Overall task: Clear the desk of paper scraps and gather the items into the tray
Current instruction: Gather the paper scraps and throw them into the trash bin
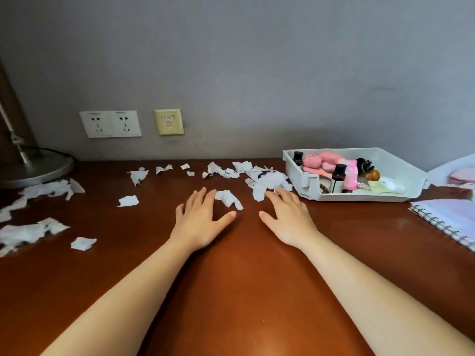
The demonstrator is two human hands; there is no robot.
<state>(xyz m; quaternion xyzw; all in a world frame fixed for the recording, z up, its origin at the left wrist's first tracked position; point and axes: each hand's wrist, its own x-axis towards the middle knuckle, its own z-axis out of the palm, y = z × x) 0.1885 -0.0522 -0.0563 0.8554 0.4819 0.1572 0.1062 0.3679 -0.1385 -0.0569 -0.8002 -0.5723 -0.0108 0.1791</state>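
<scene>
Torn white paper scraps lie scattered over the brown desk (244, 278). One scrap (229, 198) lies between my two hands. A heap of scraps (267, 179) sits just left of the white tray (311, 181). More scraps (28, 233) lie at the left. The tray holds a pink plush toy (318, 163), two dark-capped bottles (338, 176) and other small items. My left hand (201, 218) lies flat on the desk, fingers straight, its fingertips beside the middle scrap. My right hand (289, 217) lies flat too, fingertips touching the heap's near edge.
A lamp base (33, 168) stands at the back left. A spiral notebook (452, 222) lies at the right edge, with a pink and white thing (460, 173) behind it. Wall sockets (110, 123) sit above the desk's back edge.
</scene>
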